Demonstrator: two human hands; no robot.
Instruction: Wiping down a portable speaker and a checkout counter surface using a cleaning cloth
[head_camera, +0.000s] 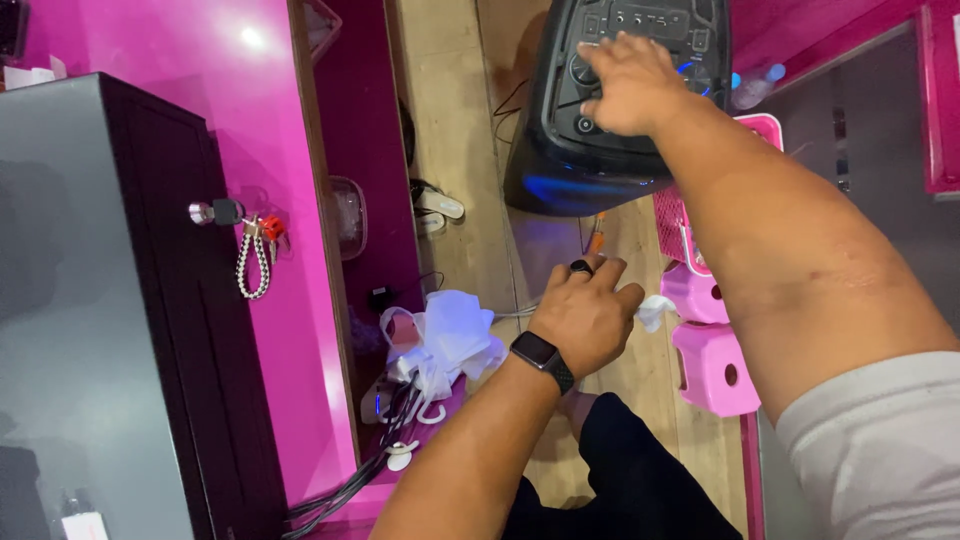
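A large black speaker (560, 150) with knobs and a blue glow stands on the wooden floor ahead of me. My right hand (632, 85) rests on its top control panel, fingers spread over the knobs. My left hand (588, 312), with a dark ring and a black wristwatch (543, 358), hovers lower down with fingers loosely apart, holding nothing I can see. A crumpled white tissue (655, 310) lies just right of it, by the pink stools.
Pink plastic stools (712, 365) stand at the right. A white plastic bag (450, 335) and dark cables (385, 430) lie at the left. A dark grey cabinet (120, 330) with keys (255, 255) in its lock fills the left side, against pink walls. A sandal (438, 205) lies on the floor.
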